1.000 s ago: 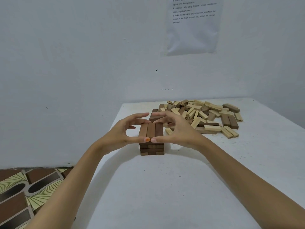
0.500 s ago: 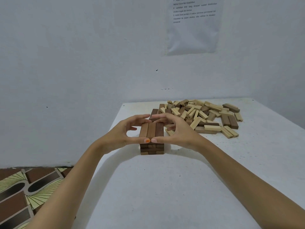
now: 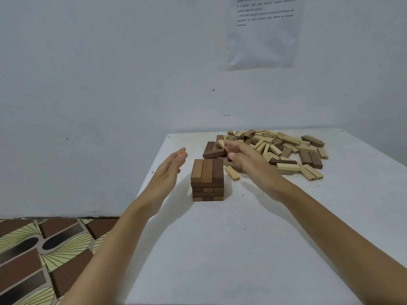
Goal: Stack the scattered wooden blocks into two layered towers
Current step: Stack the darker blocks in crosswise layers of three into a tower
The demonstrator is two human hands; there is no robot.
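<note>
On the worktop (image 3: 242, 238), dark tower (image 3: 207, 179) stands free. Left hand (image 3: 168, 172) beside it, fingers straight, together. Right hand (image 3: 246, 160) over block pile (image 3: 282, 146), fingers spread.

I see a white tabletop (image 3: 242, 249) pushed against a pale wall (image 3: 99, 84), a printed sheet (image 3: 262, 40) stuck high on it, and patterned floor (image 3: 33, 256) lower left.

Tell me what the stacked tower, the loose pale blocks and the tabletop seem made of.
Tower: dark brown wood, matte, grain streaks along the top blocks. Pale blocks: light wood, seemingly unvarnished; some carry printed numbers. Tabletop: white, matte, flecked with dark specks, perhaps painted or laminated; core hidden.
</note>
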